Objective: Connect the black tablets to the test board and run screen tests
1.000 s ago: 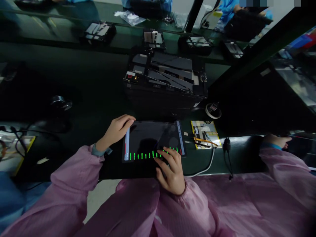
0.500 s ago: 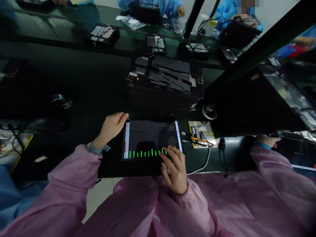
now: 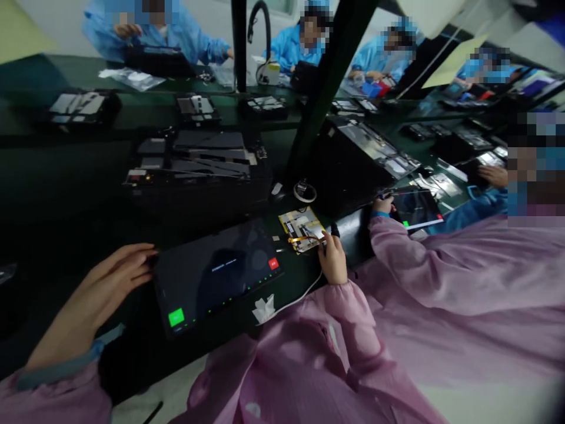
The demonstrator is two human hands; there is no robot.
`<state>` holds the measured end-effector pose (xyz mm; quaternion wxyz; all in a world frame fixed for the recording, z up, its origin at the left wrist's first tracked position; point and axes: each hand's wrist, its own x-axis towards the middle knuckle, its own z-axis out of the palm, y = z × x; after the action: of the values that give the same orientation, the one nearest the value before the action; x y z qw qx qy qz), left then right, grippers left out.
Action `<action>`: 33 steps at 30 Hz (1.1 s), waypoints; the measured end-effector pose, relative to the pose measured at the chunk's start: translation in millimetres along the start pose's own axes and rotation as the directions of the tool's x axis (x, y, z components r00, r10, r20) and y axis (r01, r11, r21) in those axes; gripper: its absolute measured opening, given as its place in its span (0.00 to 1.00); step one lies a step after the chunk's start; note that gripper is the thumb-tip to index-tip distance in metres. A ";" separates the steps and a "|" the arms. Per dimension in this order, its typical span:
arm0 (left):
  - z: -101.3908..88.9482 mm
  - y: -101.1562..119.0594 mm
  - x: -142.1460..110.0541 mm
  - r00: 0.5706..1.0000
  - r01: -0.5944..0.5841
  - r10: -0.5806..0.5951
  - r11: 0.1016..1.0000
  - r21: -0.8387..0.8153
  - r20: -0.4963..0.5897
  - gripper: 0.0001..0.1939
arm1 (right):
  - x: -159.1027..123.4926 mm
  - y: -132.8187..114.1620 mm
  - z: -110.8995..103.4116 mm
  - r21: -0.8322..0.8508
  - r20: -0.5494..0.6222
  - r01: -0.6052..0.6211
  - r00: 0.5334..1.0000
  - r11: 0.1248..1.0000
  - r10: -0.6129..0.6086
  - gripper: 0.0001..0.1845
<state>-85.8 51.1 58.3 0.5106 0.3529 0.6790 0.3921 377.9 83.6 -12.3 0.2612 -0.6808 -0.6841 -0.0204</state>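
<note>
The right hand (image 3: 334, 259) has left the screen of the flat black rectangular tablet (image 3: 207, 277) and is now at the yellow-edged, silver-and-black flat module (image 3: 300, 222), its fingers bent beside the thin orange ribbon cable (image 3: 304, 239); whether they pinch anything I cannot tell. The tablet lies screen up on the dark green tabletop (image 3: 291, 277), left of the module, and its row of tall green marks has given way to a bright green square (image 3: 176, 317) and a red one (image 3: 273, 263) at opposite ends. The left hand (image 3: 112, 280), fingers stretched out together, meets the tablet's far left corner; its hold is unclear. Crumpled white paper (image 3: 265, 307) lies near the tablet's near edge, beside a thin white cord (image 3: 309, 288)
</note>
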 end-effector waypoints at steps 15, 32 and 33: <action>24.8 -14.5 7.9 0.998 0.057 -0.055 0.938 -0.343 0.016 0.38 | 6.7 0.9 5.4 0.122 0.061 0.035 0.997 0.992 -0.042 0.23; 36.5 -10.2 1.0 0.972 -0.056 -0.004 0.968 -0.245 -0.237 0.31 | 41.3 -89.8 -1.5 0.509 0.125 0.355 0.871 0.784 -0.475 0.11; 38.9 -9.3 -1.0 0.965 -0.070 0.007 0.970 -0.233 -0.264 0.31 | 45.0 -90.2 5.8 0.497 0.142 0.383 0.849 0.779 -0.509 0.11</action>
<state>-48.6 52.8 43.8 0.4479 0.2469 0.6807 0.5244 293.8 120.7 29.6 0.3038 -0.4141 -0.8412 0.1692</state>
